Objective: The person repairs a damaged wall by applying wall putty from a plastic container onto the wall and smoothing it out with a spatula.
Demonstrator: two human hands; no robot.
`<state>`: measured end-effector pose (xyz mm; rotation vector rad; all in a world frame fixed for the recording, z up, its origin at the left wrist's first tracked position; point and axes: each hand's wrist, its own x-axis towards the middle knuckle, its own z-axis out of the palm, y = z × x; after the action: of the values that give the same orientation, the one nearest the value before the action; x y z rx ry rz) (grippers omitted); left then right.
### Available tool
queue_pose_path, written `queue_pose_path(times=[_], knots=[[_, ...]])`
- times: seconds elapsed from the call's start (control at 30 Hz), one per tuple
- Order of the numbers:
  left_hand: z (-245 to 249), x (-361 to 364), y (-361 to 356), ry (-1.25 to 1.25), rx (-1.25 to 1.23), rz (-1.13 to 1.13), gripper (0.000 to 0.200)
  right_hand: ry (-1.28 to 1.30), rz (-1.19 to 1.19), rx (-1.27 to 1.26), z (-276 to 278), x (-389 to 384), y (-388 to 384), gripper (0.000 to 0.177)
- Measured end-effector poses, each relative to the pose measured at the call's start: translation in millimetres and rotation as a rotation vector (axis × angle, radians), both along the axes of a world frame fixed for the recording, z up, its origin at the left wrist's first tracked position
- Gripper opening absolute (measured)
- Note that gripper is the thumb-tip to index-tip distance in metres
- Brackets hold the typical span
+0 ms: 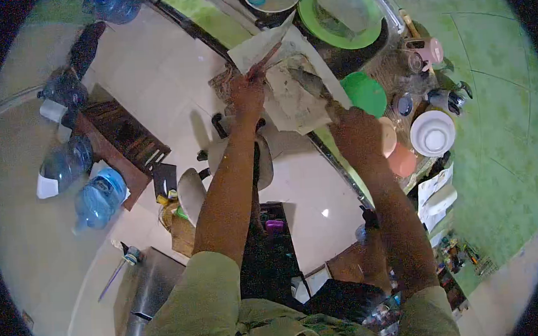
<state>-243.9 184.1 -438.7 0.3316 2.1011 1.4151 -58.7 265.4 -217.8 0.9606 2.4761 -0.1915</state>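
My left hand (248,96) is closed at the left edge of a soiled, pale sheet of paper (290,108) on the counter. A thin reddish strip (267,60) sticks out from its fingers; I cannot tell what it is. My right hand (356,137) is wrapped round the handle of a knife (309,82), whose dark grey blade lies over the sheet and points up and left. Behind my left hand, a folded piece of paper (255,48) stands up at a slant.
A green basin (309,11) and a white bowl (271,9) stand in the sink area. Beside my right hand are a green bowl (365,93), an orange cup (402,160) and a white bowl (433,133). A chair (219,162) and water bottles (101,197) stand at the left.
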Motion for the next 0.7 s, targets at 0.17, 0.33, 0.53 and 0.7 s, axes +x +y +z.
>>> queue_pose_path(times=[0.17,0.33,0.53,0.7], knots=[[-36.4,-6.5,-5.9,0.442,-0.182,-0.265,0.04,-0.006,-0.018,0.098,27.9,7.3,18.3,0.033],[36.8,-6.2,1.0,0.009,-0.036,-0.135,0.03,0.04,-0.077,0.104,10.6,-21.5,-12.1,0.048],[19.3,-7.5,-4.0,0.074,-0.06,-0.118,0.026,0.285,-0.229,0.089,-1.9,5.5,-70.2,0.058],[28.4,-6.9,0.3,0.16,0.205,-0.116,0.027,0.256,-0.557,-0.089,-22.0,-17.8,-90.9,0.057]])
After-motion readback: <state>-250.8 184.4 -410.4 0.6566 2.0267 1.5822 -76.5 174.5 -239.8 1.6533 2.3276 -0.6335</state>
